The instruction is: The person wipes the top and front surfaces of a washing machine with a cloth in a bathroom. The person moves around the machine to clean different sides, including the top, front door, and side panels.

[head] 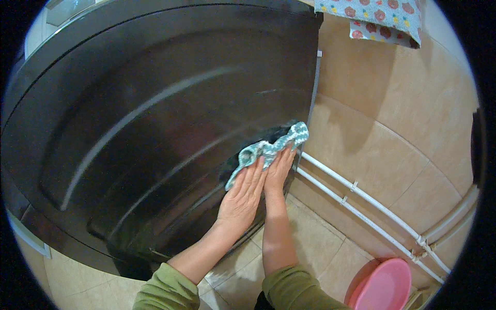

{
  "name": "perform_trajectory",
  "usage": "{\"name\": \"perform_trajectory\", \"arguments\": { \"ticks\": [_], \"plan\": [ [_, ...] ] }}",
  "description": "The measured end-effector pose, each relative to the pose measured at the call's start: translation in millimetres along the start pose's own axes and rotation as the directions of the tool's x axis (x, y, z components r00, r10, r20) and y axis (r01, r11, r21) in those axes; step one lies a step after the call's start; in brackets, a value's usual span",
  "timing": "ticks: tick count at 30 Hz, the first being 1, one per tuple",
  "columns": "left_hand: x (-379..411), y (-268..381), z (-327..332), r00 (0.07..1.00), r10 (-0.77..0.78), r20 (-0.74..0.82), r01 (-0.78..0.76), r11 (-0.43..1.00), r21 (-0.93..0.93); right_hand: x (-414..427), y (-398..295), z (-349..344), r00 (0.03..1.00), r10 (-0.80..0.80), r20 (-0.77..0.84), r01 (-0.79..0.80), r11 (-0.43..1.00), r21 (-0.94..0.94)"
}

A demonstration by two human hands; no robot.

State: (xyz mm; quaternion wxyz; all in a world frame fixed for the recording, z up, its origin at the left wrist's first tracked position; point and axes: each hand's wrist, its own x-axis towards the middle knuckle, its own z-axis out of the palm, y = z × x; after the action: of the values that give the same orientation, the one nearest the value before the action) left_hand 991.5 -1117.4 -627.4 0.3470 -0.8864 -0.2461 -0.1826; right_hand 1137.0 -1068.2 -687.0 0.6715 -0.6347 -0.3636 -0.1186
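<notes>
Both of my hands press a crumpled teal-and-white cloth (267, 151) against the dark side panel (174, 128) of a large household appliance, perhaps a washing machine. My left hand (245, 195) lies nearly flat, its fingertips on the cloth's lower left part. Just to its right, my right hand (279, 170) holds the cloth's right part, close to the panel's rear edge. The two hands touch or nearly touch at the fingers. Darker, wet-looking streaks show on the panel around the cloth. Long embossed ridges curve across the panel.
White pipes (360, 190) run low along the beige tiled wall (387, 116). A grey corrugated hose (314, 85) hangs behind the appliance. On the tiled floor (310, 228), a pink basin (383, 286) leans at lower right. A patterned towel (372, 15) hangs at upper right.
</notes>
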Motion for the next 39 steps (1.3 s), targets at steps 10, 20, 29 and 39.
{"name": "perform_trajectory", "arguments": {
  "ticks": [10,20,29,39],
  "plan": [
    [-57.2,40.7,69.5,0.963,0.242,0.119,-0.223,0.963,-0.151,-114.7,103.1,16.8,0.932,0.362,0.017,-0.36,0.92,0.154],
    [-154.0,36.9,69.0,0.922,0.246,0.298,-0.167,0.95,-0.265,-222.2,53.7,3.6,0.827,0.504,0.251,-0.501,0.862,-0.078],
    [-54.3,79.8,119.1,0.887,0.375,0.271,-0.363,0.927,-0.094,-113.1,162.8,-3.8,0.892,0.376,0.251,-0.308,0.912,-0.271],
    [-105.0,123.2,167.6,0.738,0.407,0.538,-0.299,0.912,-0.28,-213.0,243.3,23.7,0.772,0.596,0.22,-0.636,0.724,0.267]
  ]
}}
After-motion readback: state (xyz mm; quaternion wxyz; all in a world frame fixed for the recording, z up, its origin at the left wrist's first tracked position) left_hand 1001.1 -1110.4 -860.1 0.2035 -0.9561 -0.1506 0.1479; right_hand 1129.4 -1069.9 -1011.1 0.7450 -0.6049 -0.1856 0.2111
